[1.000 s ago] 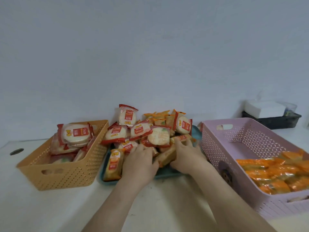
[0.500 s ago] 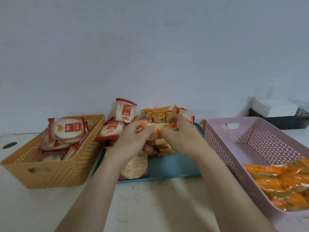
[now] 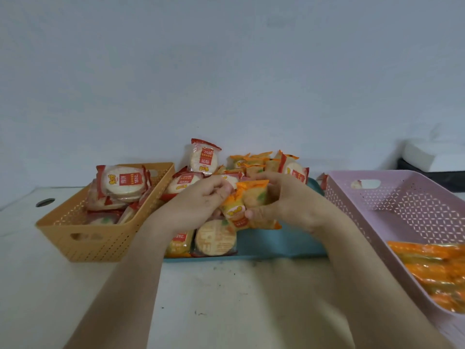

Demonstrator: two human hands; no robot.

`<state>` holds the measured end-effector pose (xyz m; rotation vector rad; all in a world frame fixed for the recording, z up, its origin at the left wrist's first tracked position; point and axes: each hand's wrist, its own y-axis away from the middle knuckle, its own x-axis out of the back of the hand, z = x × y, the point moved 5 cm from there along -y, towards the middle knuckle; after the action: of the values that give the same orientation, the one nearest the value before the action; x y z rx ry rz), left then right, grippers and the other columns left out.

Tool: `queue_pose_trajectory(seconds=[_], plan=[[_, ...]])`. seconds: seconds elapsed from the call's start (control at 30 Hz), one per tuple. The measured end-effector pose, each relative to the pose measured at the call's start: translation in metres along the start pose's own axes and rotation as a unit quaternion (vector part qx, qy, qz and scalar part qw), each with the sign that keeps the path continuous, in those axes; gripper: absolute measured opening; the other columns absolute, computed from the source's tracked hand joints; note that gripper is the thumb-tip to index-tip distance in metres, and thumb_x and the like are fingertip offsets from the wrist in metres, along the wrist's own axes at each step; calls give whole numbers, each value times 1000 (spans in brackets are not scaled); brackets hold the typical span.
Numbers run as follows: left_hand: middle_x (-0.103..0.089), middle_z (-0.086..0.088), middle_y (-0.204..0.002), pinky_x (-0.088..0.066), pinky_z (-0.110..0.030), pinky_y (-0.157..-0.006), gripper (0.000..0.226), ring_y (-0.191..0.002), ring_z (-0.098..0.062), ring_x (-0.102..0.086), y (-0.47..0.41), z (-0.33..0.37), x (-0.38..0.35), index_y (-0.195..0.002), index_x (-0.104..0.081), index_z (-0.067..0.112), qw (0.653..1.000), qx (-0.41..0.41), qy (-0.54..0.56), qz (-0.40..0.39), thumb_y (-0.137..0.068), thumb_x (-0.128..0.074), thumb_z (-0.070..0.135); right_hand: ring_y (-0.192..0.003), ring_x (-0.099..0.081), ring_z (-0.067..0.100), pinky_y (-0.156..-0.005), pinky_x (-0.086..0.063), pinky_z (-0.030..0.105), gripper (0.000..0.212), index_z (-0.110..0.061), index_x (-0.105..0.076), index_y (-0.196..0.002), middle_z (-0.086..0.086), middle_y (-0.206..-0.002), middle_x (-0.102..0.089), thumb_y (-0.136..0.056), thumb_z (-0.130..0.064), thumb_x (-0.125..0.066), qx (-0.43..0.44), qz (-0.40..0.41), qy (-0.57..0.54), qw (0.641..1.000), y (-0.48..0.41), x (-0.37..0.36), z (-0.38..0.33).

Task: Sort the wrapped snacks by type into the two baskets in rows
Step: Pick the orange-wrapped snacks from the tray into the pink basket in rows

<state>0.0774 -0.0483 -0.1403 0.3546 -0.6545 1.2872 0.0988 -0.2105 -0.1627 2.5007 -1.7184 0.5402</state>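
Observation:
A pile of wrapped snacks lies on a blue tray (image 3: 281, 244) in the middle: red-wrapped round crackers (image 3: 204, 157) and orange-wrapped ones (image 3: 249, 159). My right hand (image 3: 284, 200) is shut on a small bunch of orange-wrapped snacks (image 3: 247, 202), lifted just above the tray. My left hand (image 3: 201, 197) touches the bunch's left end with its fingers closed on it. The orange basket (image 3: 100, 238) on the left holds red-wrapped crackers (image 3: 123, 183). The pink basket (image 3: 392, 205) on the right has a row of orange packs (image 3: 435, 263) at its near end.
A white table (image 3: 226, 298) runs to a plain wall behind. A dark tray with a white box (image 3: 432, 157) stands at the back right. A round cable hole (image 3: 44, 202) sits in the table at the far left.
Both hands have lifted out of the pile with orange-wrapped snacks. Earlier they were low in the tray, gathering packs; the bunch now sits higher between them, mostly in my right hand.

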Motion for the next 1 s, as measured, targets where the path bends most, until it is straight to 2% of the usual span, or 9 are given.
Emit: queue_pose_trajectory(seconds=[0.1, 0.2, 0.3, 0.47, 0.63, 0.77, 0.87, 0.93, 1.0], plan=[[-60, 1, -73, -46, -17, -55, 19, -56, -3, -55, 0, -4, 3, -100, -61, 19, 1000, 27, -4, -9, -103, -42, 18, -91, -70, 24, -78, -59, 48, 49, -19, -65, -106, 4, -97, -72, -63, -15, -89, 35, 59, 71, 995, -5, -13, -1], [-66, -4, -83, -50, -25, -63, 18, -70, -11, -61, 3, -13, 19, -105, -62, 28, 998, 62, -21, 20, -101, -47, 18, -88, -70, 19, -79, -58, 45, 42, -20, -68, -100, -1, -93, -73, -63, -22, -89, 57, 78, 101, 990, -7, -20, -1], [-66, 4, -96, -49, -27, -68, 28, -86, -13, -63, 7, -24, 41, -117, -56, 34, 972, 93, -208, 59, -95, -57, 17, -92, -68, 15, -83, -57, 41, 48, -19, -67, -106, -3, -98, -72, -63, -22, -89, 33, 123, 87, 988, -5, -10, -1], [-45, -2, -144, -49, -34, -94, 70, -123, -23, -50, 7, -50, 35, -146, -33, 33, 918, 193, -344, -43, -85, -67, 20, -94, -70, 19, -84, -57, 43, 44, -22, -64, -99, 1, -98, -72, -62, -16, -90, 18, 202, -47, 978, 0, 1, -1], [-48, -6, -140, -49, -34, -91, 83, -119, -26, -52, 5, -62, 21, -148, -30, 28, 923, 190, -332, -45, -77, -71, 15, -84, -73, 20, -67, -58, 35, 52, -11, -61, -112, 4, -92, -75, -67, -13, -87, -18, 225, -204, 953, 7, -1, -2], [-51, -4, -134, -48, -37, -92, 78, -115, -25, -54, 14, -23, 49, -141, -41, 34, 935, 115, -329, 69, -74, -78, 21, -90, -72, 23, -77, -59, 40, 53, -19, -61, -109, 3, -96, -73, -65, -20, -89, 2, 264, -152, 952, 17, 3, -23], [-62, 14, -108, -52, -30, -80, 68, -95, -11, -62, 41, 44, 72, -124, -56, 45, 961, -36, -171, 215, -68, -86, 22, -81, -68, 10, -79, -58, 37, 45, -22, -61, -100, -5, -88, -71, -64, -25, -88, 65, 277, -54, 957, 42, 5, -59], [-64, 21, -94, -56, -29, -71, 62, -83, -5, -66, 62, 82, 70, -109, -61, 49, 965, -104, -76, 230, -63, -88, 17, -73, -66, 6, -73, -58, 35, 43, -23, -61, -95, -7, -81, -70, -62, -26, -89, 103, 265, -35, 958, 60, 10, -81], [-62, 23, -93, -57, -35, -71, 59, -78, -6, -66, 72, 104, 56, -99, -62, 48, 961, -147, -76, 221, -59, -90, 17, -69, -65, 6, -69, -58, 34, 41, -23, -61, -91, -7, -77, -70, -62, -26, -89, 120, 258, -8, 959, 75, 22, -97]])
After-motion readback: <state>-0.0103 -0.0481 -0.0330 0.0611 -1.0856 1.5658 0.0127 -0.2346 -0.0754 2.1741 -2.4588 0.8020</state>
